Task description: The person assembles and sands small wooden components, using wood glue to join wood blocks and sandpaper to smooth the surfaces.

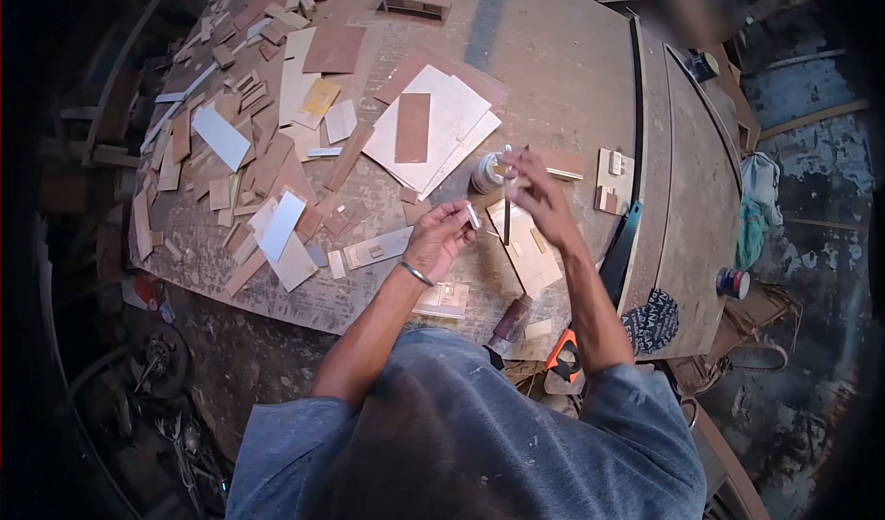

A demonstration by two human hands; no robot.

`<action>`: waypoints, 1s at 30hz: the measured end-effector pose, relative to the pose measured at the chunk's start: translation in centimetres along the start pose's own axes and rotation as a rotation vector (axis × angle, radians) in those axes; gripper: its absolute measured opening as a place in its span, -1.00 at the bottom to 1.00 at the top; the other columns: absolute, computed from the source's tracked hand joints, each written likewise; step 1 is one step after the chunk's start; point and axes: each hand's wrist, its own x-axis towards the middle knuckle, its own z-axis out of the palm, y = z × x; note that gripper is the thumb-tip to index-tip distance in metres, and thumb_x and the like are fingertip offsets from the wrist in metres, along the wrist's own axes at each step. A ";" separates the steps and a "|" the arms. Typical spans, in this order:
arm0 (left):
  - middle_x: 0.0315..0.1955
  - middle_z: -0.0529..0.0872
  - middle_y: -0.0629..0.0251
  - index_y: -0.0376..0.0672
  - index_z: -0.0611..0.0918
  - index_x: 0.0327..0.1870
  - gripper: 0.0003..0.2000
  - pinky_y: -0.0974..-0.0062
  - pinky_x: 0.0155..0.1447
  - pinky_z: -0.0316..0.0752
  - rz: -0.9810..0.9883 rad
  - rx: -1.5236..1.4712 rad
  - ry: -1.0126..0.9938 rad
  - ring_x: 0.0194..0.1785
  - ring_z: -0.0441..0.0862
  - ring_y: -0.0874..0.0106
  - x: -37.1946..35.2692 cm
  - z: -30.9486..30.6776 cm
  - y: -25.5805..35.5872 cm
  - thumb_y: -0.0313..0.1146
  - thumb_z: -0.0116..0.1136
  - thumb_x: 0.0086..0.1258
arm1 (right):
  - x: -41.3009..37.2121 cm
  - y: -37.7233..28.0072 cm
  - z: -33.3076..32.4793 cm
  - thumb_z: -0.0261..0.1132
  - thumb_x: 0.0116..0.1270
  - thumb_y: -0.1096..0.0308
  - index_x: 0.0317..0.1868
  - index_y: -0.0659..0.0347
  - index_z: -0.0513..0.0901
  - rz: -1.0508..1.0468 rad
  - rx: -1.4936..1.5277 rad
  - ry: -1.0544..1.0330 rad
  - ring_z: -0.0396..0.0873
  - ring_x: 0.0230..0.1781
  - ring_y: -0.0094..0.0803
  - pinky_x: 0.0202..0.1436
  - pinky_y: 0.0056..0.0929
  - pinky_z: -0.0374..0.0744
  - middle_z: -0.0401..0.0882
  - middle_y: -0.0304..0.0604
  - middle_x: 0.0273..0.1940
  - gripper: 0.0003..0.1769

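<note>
My left hand (444, 240) is closed, pinching a small pale wooden piece (474, 216) between thumb and fingertips. My right hand (539, 193) is raised beside an open jar (487, 174) with whitish stuff on it. Its fingers are pinched around what looks like a thin dark stick (507, 220), pale at its upper end. Below that hand lies a light wooden board (527, 254) with small blocks on it. Another small board with pieces (442, 301) is close to my body, under the left forearm.
Many wood offcuts (221, 193) cover the table's left side. Pale sheets (442, 124) lie in the middle. A handsaw (619, 253), a dark patterned cap (653, 322) and a small block assembly (613, 183) are at the right. Another person (696, 8) is at the far right.
</note>
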 end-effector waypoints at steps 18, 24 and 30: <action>-0.09 0.80 0.23 -0.25 0.72 0.06 -0.83 0.42 0.10 0.67 0.066 -0.067 -0.167 -0.05 0.76 0.37 -7.3 4.6 2.3 -0.48 0.21 0.54 | -7.9 -7.1 8.5 0.40 0.36 0.43 0.52 0.12 0.48 -0.112 0.417 0.004 0.29 0.36 -0.36 0.29 -0.40 0.37 0.19 -0.10 0.49 -0.30; -0.13 0.79 0.24 -0.25 0.72 0.04 -0.83 0.49 0.10 0.66 0.077 -0.073 -0.155 -0.10 0.73 0.44 -8.3 5.5 2.7 -0.52 0.24 0.51 | -8.5 -7.9 7.8 0.41 0.33 0.43 0.43 0.14 0.60 -0.177 0.206 0.051 0.34 0.28 -0.31 0.29 -0.33 0.39 0.24 -0.08 0.44 -0.38; -0.17 0.79 0.23 -0.31 0.73 0.06 -0.81 0.50 0.09 0.67 0.091 -0.077 -0.129 -0.14 0.74 0.48 -8.6 5.8 2.6 -0.53 0.28 0.49 | -8.9 -9.2 6.5 0.39 0.28 0.48 0.29 0.13 0.73 -0.222 0.029 0.087 0.38 0.14 -0.32 0.28 -0.30 0.41 0.30 -0.08 0.39 -0.48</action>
